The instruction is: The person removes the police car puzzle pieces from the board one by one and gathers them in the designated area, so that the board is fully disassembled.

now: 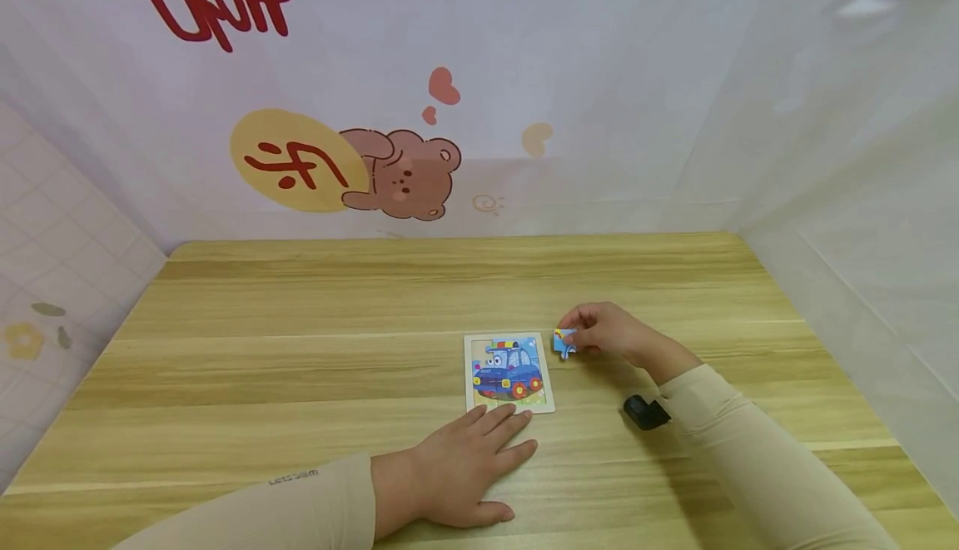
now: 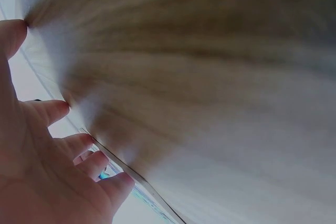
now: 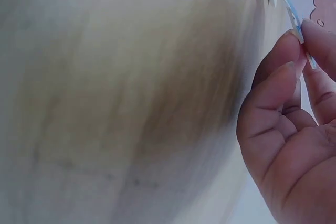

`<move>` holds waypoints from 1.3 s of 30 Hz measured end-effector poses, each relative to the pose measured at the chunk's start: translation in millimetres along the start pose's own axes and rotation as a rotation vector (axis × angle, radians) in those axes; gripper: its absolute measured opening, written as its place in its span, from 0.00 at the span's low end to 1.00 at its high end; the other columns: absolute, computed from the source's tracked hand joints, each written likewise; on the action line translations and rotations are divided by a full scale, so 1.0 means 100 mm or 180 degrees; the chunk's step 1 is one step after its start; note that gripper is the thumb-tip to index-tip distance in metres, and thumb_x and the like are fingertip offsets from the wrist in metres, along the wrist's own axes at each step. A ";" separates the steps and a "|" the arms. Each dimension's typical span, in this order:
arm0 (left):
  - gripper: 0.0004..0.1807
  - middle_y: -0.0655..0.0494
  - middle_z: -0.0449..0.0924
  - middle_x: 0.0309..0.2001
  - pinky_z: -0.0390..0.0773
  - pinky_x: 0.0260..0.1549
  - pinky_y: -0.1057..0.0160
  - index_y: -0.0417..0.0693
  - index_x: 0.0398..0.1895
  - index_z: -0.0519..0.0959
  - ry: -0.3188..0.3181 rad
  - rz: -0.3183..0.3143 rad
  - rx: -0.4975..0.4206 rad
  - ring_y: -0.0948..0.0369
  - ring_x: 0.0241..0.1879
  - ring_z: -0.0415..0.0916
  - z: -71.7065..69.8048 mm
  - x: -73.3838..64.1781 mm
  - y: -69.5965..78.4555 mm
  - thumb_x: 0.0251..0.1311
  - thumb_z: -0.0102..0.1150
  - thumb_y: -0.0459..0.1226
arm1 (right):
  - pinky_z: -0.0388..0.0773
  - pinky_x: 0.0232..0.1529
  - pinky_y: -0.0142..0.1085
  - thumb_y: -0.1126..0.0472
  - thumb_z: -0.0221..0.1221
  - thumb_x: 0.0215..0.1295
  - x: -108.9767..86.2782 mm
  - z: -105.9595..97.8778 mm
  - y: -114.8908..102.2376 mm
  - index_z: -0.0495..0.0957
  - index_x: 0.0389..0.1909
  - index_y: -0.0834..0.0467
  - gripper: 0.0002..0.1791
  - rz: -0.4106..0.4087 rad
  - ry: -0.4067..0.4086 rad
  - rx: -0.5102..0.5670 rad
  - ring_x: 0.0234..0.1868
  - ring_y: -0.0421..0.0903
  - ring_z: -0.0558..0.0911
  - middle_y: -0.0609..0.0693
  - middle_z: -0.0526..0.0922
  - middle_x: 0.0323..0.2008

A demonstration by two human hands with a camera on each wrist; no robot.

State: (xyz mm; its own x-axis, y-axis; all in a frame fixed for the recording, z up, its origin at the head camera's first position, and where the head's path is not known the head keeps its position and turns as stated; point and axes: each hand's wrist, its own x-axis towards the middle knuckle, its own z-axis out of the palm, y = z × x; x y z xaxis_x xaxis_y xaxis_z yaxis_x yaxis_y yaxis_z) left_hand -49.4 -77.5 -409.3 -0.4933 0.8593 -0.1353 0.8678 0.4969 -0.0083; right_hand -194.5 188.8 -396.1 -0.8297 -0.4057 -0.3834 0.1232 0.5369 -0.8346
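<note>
A square jigsaw puzzle (image 1: 508, 375) of a blue cartoon police car lies in a pale frame on the table. Its top left corner shows bare backing where no piece lies. My left hand (image 1: 468, 467) is spread flat, fingertips at the frame's near edge; in the left wrist view the fingers (image 2: 118, 184) are at the frame's rim (image 2: 152, 190). Just right of the frame, my right hand (image 1: 605, 330) pinches a light blue puzzle piece (image 1: 563, 343) between thumb and fingers. The right wrist view shows that piece (image 3: 294, 17) edge-on.
A small black object (image 1: 646, 413) lies by the right sleeve, partly covered by it. The wooden table (image 1: 300, 300) ends at a white cloth backdrop (image 1: 614, 117) printed with a bear, with cloth on both sides too.
</note>
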 end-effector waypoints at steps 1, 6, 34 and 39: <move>0.38 0.52 0.52 0.74 0.62 0.65 0.52 0.58 0.73 0.60 -0.0004 0.0000 -0.0001 0.54 0.72 0.52 0.00 0.00 0.00 0.64 0.39 0.65 | 0.72 0.31 0.35 0.68 0.59 0.63 0.00 0.00 0.01 0.77 0.47 0.67 0.12 0.0008 -0.0011 -0.0002 0.32 0.44 0.76 0.48 0.77 0.29; 0.39 0.52 0.52 0.75 0.61 0.65 0.52 0.58 0.73 0.60 -0.0020 -0.0009 -0.0025 0.54 0.73 0.51 0.00 0.00 0.01 0.64 0.39 0.66 | 0.72 0.31 0.35 0.68 0.59 0.63 0.01 0.01 0.03 0.78 0.45 0.66 0.11 0.0030 -0.0027 -0.0045 0.31 0.43 0.76 0.47 0.78 0.29; 0.39 0.52 0.52 0.75 0.62 0.65 0.53 0.59 0.73 0.60 -0.0051 -0.0026 0.0016 0.54 0.73 0.51 -0.02 0.00 0.02 0.64 0.39 0.66 | 0.73 0.37 0.35 0.67 0.64 0.60 0.00 0.14 -0.08 0.79 0.39 0.64 0.07 -0.0217 0.0227 -0.1037 0.34 0.44 0.74 0.51 0.80 0.34; 0.39 0.52 0.51 0.75 0.61 0.65 0.53 0.59 0.73 0.60 -0.0064 -0.0028 0.0007 0.54 0.73 0.51 -0.02 0.00 0.02 0.64 0.39 0.66 | 0.73 0.39 0.37 0.67 0.64 0.60 -0.01 0.16 -0.10 0.79 0.38 0.63 0.07 -0.0213 0.0272 -0.1185 0.35 0.44 0.74 0.50 0.80 0.34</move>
State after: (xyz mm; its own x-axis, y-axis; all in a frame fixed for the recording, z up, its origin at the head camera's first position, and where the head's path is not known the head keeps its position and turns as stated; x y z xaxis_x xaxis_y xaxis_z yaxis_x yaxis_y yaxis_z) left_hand -48.0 -76.7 -407.7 -0.4995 0.8523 -0.1552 0.8636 0.5040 -0.0118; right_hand -186.2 172.2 -393.2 -0.8735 -0.3943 -0.2855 -0.1258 0.7494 -0.6501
